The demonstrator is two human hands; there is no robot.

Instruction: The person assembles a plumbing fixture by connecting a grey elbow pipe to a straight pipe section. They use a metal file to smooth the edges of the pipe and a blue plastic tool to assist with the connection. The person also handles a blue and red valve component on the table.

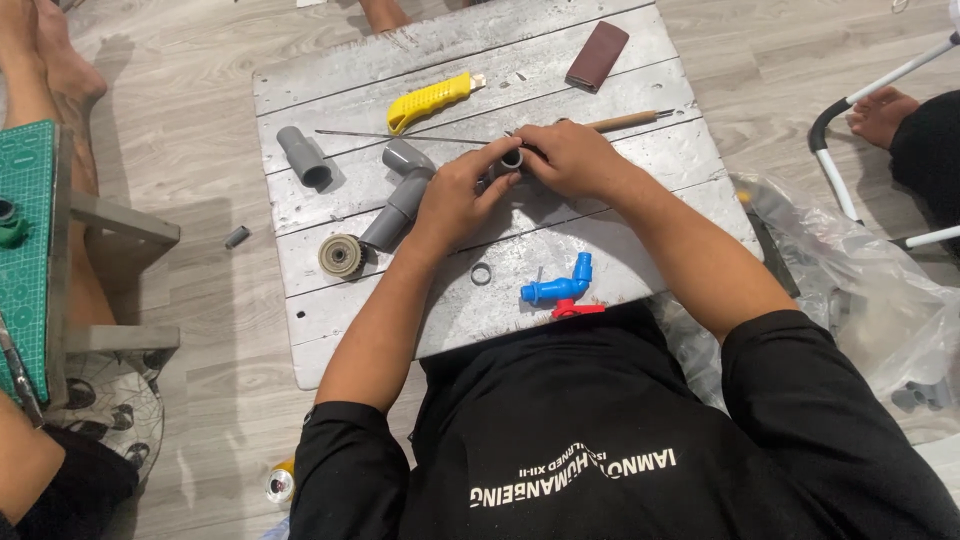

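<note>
A short grey pipe piece is held over the middle of a whitewashed plank board, pinched between the left hand and the right hand. The hands are brought together, fingers closed on the piece, whose open round end is turned toward the camera.

Just left of the left hand a grey elbow fitting is laid, with a round ribbed disc at its near end. Further left a grey pipe stub is seen lying alone. On the far side a yellow utility knife is placed at a slant, and a thin rod with a wooden handle is stretched across the board just behind the hands. A dark red-brown block is set at the far right corner. Near the person, a small grey ring and a blue tap with a red handle are laid, well apart from the hands.

On the wooden floor to the right a clear plastic bag is spread, with grey fittings inside. At the left edge a green cutting mat is seen on a low stand. Nothing lies between the hands and the held piece.
</note>
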